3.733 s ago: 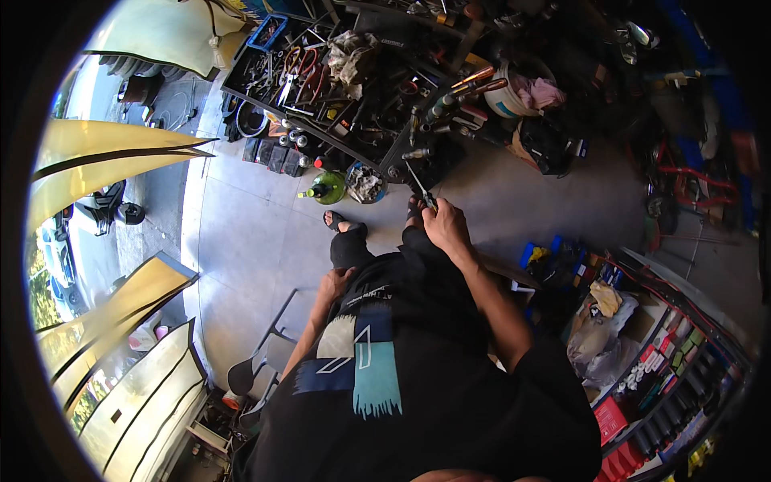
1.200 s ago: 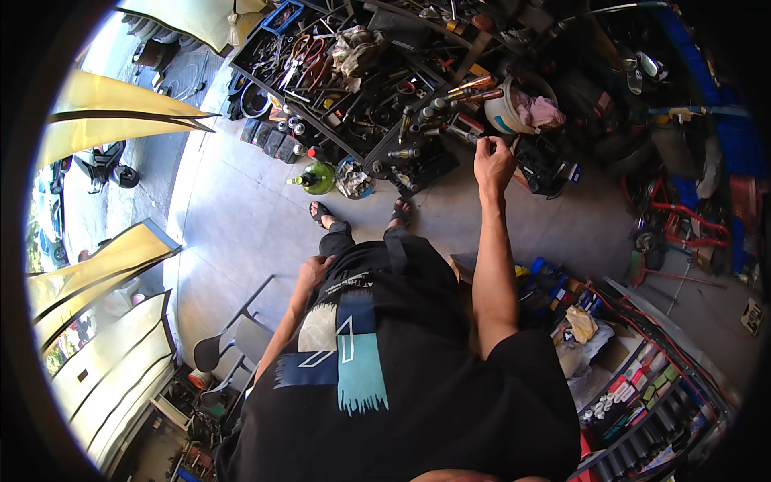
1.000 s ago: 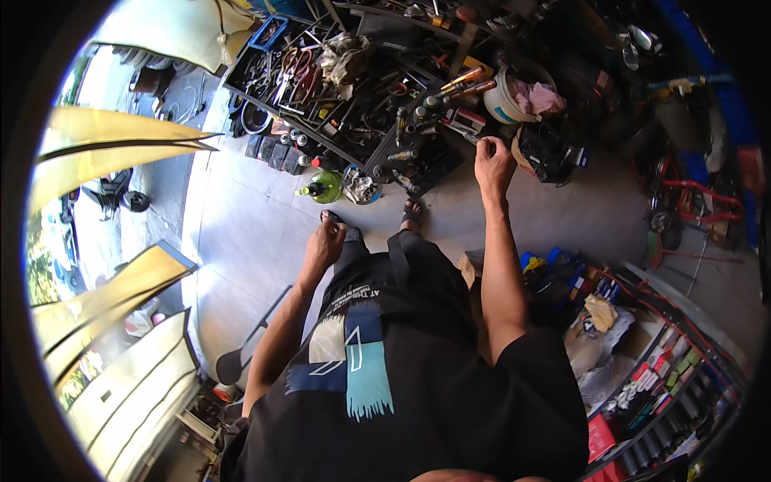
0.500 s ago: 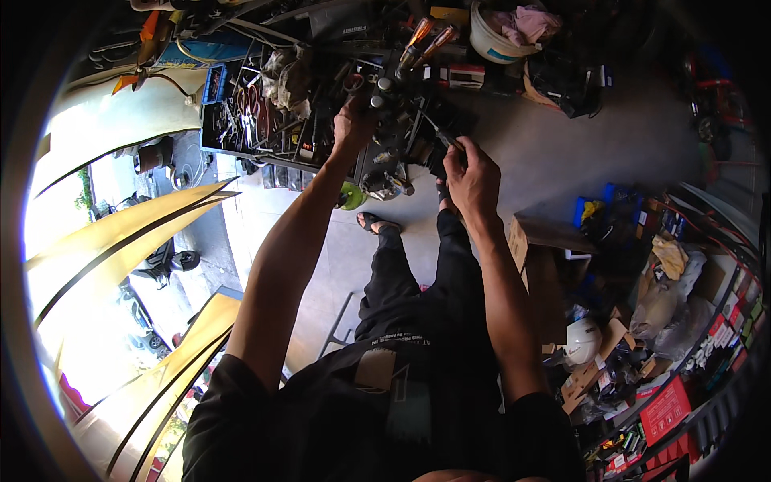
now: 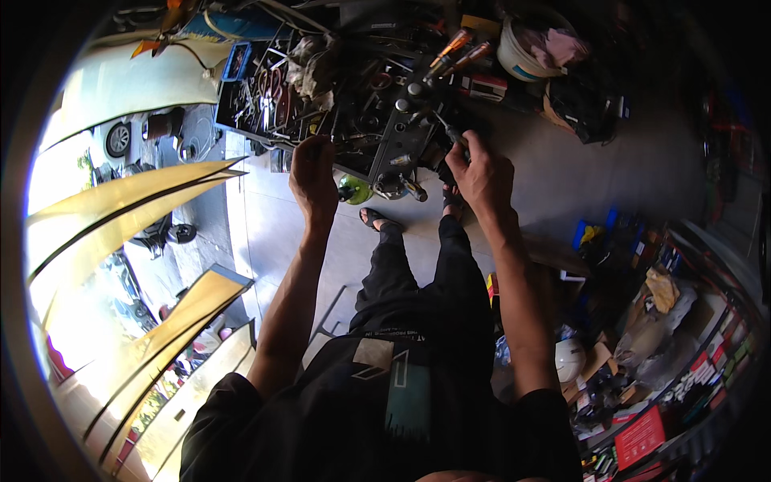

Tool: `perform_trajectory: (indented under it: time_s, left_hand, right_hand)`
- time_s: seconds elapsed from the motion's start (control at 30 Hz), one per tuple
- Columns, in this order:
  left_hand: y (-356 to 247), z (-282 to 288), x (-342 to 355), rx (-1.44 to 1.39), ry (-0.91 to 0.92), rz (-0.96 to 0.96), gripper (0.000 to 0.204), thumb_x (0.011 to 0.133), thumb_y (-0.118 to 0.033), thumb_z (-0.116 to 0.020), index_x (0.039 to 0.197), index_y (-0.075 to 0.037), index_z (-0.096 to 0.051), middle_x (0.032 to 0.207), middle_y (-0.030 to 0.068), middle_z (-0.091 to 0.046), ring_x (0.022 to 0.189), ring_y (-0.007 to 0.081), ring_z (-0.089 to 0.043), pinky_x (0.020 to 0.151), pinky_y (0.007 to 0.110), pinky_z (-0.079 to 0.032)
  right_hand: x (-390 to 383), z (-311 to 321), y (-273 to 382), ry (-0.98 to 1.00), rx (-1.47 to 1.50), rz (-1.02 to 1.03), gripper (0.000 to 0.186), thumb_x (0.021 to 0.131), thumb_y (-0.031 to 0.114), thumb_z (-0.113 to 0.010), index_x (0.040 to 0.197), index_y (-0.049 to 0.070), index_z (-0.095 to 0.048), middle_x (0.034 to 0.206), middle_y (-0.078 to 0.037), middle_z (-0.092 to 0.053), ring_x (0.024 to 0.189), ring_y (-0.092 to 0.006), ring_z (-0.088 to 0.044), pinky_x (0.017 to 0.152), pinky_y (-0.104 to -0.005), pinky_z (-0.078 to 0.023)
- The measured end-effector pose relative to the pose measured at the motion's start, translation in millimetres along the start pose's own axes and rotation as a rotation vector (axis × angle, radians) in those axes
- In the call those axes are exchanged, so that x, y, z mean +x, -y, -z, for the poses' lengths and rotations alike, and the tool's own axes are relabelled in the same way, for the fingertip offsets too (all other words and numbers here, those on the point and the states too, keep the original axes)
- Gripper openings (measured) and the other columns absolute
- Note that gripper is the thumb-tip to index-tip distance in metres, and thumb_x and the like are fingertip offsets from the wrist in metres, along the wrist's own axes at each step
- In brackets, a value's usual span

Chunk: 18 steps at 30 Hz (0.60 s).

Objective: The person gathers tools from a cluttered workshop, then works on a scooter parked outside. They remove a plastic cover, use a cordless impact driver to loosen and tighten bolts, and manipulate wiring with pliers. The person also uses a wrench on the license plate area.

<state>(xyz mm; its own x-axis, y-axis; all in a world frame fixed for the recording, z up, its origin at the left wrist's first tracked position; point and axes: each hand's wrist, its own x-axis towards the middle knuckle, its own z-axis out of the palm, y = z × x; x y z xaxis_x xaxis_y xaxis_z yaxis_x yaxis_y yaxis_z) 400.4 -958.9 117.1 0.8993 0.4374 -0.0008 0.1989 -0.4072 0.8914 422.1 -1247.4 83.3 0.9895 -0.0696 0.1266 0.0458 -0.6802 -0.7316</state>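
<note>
My right hand is closed round a screwdriver with a dark handle; its thin metal shaft points up and left toward the dark workbench top. My left hand is closed with the fingers curled, just in front of the tool tray. Whatever may be between those fingers is hidden. Between my hands lies a dark metal rack with round holes and small parts on it. Several screwdrivers with orange handles stand at its far end. A crumpled grey rag lies on the tray among pliers and loose tools.
A white bucket with pink cloth stands at the far right. Under the bench edge sits a green round object. Boxes, bags and a white helmet crowd the lower right. Yellowish panels stand at the left beside the bright opening.
My left hand has drawn back from the rack toward me and to the left. The right hand still holds the screwdriver near the rack. The view has shifted slightly.
</note>
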Motion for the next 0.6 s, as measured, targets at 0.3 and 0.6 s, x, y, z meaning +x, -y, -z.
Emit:
perform_trajectory:
  time_s: [0.3, 0.6]
  left_hand:
    - [-46.9, 29.6, -3.8, -0.139, -0.047, -0.089, 0.022, 0.101, -0.001, -0.071, 0.123, -0.001, -0.069, 0.112, 0.0059, -0.075, 0.102, 0.0105, -0.068, 0.091, 0.025, -0.053]
    - [-42.2, 47.8, -15.1, -0.236, -0.035, -0.115, 0.026, 0.101, 0.005, -0.069, 0.126, 0.001, -0.066, 0.117, 0.0085, -0.074, 0.108, 0.0125, -0.068, 0.096, 0.026, -0.054]
  right_hand:
    - [35.7, -1.7, 36.0, -0.015, -0.214, -0.102, 0.025, 0.090, 0.031, -0.071, 0.088, 0.006, -0.076, 0.075, -0.021, -0.073, 0.074, -0.0444, -0.072, 0.068, -0.0504, -0.059]
    - [29.7, -32.2, 5.8, 0.067, -0.065, -0.112, 0.028, 0.092, 0.029, -0.075, 0.104, 0.003, -0.075, 0.090, -0.023, -0.076, 0.085, -0.0408, -0.075, 0.077, -0.0467, -0.059]
